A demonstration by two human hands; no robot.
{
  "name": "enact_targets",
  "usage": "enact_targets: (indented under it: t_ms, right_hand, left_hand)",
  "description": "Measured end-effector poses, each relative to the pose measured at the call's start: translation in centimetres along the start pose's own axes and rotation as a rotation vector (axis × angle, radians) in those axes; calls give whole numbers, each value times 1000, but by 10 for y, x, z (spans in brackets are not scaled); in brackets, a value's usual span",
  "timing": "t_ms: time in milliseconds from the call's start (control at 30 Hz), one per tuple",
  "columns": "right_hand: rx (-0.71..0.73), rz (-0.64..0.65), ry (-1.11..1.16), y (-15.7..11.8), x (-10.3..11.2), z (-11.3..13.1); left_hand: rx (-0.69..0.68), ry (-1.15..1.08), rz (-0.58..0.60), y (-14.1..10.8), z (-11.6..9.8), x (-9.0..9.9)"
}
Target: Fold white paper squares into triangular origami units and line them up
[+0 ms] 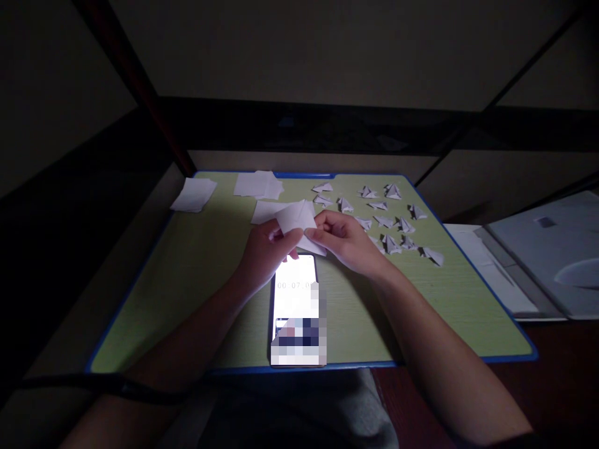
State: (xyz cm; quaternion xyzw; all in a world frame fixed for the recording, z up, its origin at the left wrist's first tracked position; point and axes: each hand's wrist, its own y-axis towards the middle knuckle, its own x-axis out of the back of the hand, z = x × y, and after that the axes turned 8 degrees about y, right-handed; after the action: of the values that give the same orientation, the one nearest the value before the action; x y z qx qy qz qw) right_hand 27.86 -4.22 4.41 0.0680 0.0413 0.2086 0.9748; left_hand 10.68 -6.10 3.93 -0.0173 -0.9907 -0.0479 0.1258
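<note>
While both hands met at the centre of the frame, the left hand (pixel 266 252) and the right hand (pixel 344 240) each pinched one white paper sheet (pixel 299 219) between them, fingers closed on its edges, above a lit phone (pixel 294 299) lying on the green counter (pixel 196 262). Three loose stacks of paper slips (pixel 194 194) lay at upper left and centre. Roughly seventeen small folded paper pieces (pixel 390 221) were scattered at upper right; dim light made an exact count uncertain.
</note>
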Motion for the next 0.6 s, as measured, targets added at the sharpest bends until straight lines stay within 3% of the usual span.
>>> enact_targets:
  t_ms: [300, 600]
  right_hand:
    - [-46, 3, -62, -2, -2, 5]
    - [33, -34, -102, -1, -1, 2]
  left_hand:
    - [-32, 31, 9, -2, -2, 0]
    - [-52, 45, 9, -2, -2, -1]
